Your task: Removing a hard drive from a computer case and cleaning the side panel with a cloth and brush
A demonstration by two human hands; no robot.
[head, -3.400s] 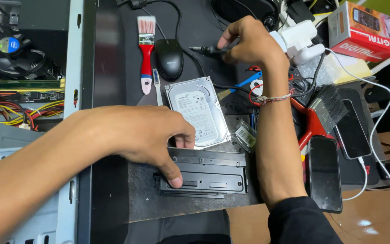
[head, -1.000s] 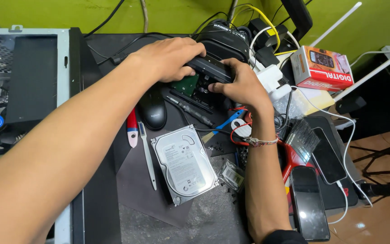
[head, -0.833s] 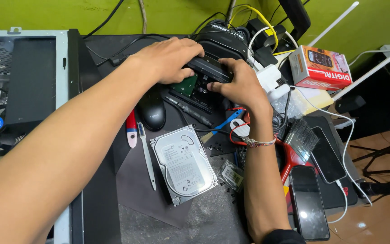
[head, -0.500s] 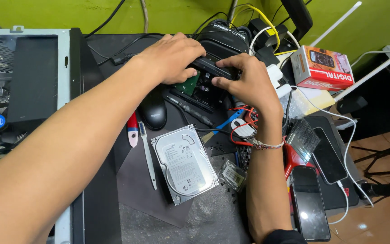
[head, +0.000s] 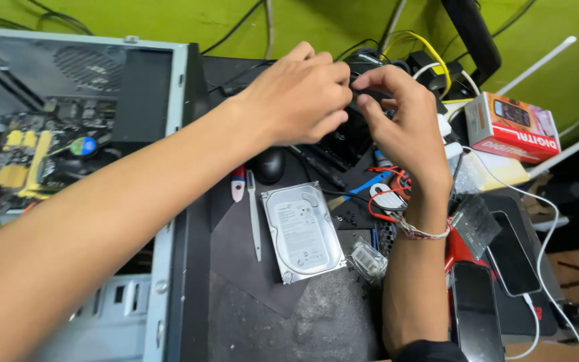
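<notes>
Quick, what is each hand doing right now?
Left hand: fingers curled shut on the black part at the back of the desk.
Right hand: fingers pinched shut on the same black part.

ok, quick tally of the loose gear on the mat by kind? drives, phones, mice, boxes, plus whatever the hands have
Hard drives: 1, silver, flat on the mat
Phones: 2, dark, lying at the right edge
Mice: 1, black
Boxes: 1, red and white
Black parts held: 1, between left hand and right hand
Total: 6
</notes>
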